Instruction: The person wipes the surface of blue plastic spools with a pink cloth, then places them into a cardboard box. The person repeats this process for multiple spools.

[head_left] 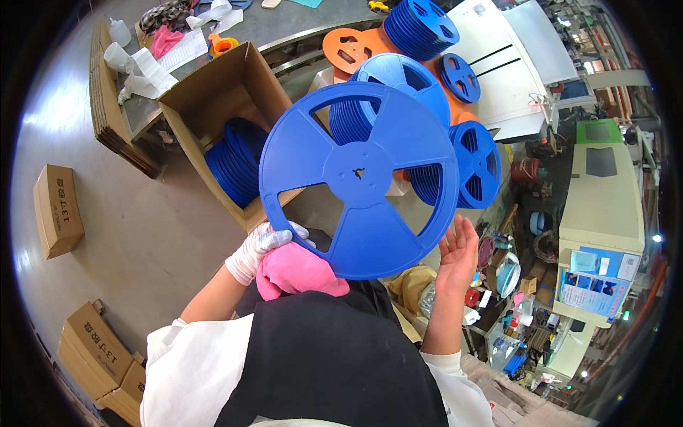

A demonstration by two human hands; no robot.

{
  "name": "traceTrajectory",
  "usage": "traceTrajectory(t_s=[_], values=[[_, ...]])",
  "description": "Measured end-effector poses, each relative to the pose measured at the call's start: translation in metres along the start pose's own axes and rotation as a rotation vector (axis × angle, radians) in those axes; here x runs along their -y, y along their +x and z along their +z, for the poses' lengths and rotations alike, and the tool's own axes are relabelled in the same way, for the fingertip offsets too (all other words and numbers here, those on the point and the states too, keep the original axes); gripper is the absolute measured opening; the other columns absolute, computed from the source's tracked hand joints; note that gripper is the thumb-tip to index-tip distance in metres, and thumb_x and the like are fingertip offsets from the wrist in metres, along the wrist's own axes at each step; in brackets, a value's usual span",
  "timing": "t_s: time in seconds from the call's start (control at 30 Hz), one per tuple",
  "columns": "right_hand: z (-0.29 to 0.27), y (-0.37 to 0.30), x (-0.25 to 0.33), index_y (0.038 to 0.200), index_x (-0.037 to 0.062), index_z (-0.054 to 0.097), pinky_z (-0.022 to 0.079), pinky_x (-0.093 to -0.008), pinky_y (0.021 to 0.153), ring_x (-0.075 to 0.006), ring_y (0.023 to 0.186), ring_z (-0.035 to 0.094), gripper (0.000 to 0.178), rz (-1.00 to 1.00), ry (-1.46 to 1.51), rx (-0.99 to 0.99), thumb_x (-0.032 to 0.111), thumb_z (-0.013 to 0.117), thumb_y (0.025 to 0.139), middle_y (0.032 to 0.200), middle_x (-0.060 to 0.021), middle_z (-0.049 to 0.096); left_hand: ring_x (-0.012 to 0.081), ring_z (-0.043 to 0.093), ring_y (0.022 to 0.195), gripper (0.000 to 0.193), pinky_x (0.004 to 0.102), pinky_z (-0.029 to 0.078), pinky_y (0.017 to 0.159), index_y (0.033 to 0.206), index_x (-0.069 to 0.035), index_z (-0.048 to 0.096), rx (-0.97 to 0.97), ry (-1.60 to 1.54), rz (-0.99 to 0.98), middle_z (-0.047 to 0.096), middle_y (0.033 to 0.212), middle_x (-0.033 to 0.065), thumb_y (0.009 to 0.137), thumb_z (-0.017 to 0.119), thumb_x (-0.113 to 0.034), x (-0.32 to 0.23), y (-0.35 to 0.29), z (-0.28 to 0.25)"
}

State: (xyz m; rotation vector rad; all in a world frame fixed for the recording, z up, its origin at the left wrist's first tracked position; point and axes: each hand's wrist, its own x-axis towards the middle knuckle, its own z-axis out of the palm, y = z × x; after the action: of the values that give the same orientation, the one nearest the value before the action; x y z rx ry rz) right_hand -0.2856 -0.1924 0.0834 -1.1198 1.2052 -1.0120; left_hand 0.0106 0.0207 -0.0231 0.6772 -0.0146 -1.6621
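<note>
A large blue plastic reel [373, 235] with wide cut-outs is held up in front of me, its flat face toward me. My left hand [260, 249], in a striped white glove, grips its lower left rim. Just below those fingers, a bunched pink cloth [299, 272] lies against the reel's lower edge; whether the left hand also holds it I cannot tell. My bare right hand [457, 255] is open at the reel's lower right edge, fingers spread and palm turned inward. Contact between that hand and the rim is unclear.
An open cardboard box [206, 89] at left holds several blue reels [233, 167]. Beyond the held reel stand blue reel stacks [478, 164] and an orange reel [347, 50]. Closed cartons [60, 213] rest on the floor at left. Machinery [605, 206] stands at right.
</note>
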Motion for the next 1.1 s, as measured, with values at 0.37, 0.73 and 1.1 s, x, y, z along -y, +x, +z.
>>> traceTrajectory(t_s=[0.37, 0.73, 1.1], values=[[0.033, -0.003, 0.007, 0.145, 0.0047, 0.04, 0.052, -0.0404, 0.095, -0.0322, 0.118, 0.06, 0.067, 0.251, 0.307, 0.145, 0.056, 0.039, 0.102, 0.146, -0.0175, 0.048, 0.0315, 0.069, 0.101, 0.033, 0.0432, 0.054, 0.094, 0.106, 0.004, 0.07, 0.013, 0.073, -0.002, 0.072, 0.104, 0.0186, 0.085, 0.073, -0.022, 0.003, -0.009, -0.026], [0.049, -0.013, 0.005, 0.16, 0.0204, 0.006, 0.04, -0.0238, 0.038, -0.0234, 0.059, 0.063, 0.092, 0.621, 0.875, 0.668, 0.074, 0.04, 0.093, 0.163, -0.0236, 0.013, 0.0238, 0.064, 0.108, 0.041, 0.0345, 0.047, 0.102, 0.121, 0.002, 0.065, 0.004, 0.366, -0.221, 0.069, 0.114, 0.0151, 0.087, 0.072, -0.019, -0.059, -0.026, -0.014], [0.071, -0.048, 0.002, 0.158, 0.0307, 0.014, 0.036, -0.0254, 0.04, -0.0204, 0.052, 0.058, 0.093, 0.479, 0.466, 0.802, 0.081, 0.044, 0.085, 0.161, -0.0269, 0.014, 0.0198, 0.054, 0.121, 0.061, 0.0326, 0.045, 0.103, 0.138, -0.002, 0.048, -0.468, 0.261, 0.298, 0.054, 0.129, 0.0096, 0.082, 0.072, -0.01, -0.04, 0.016, 0.058]])
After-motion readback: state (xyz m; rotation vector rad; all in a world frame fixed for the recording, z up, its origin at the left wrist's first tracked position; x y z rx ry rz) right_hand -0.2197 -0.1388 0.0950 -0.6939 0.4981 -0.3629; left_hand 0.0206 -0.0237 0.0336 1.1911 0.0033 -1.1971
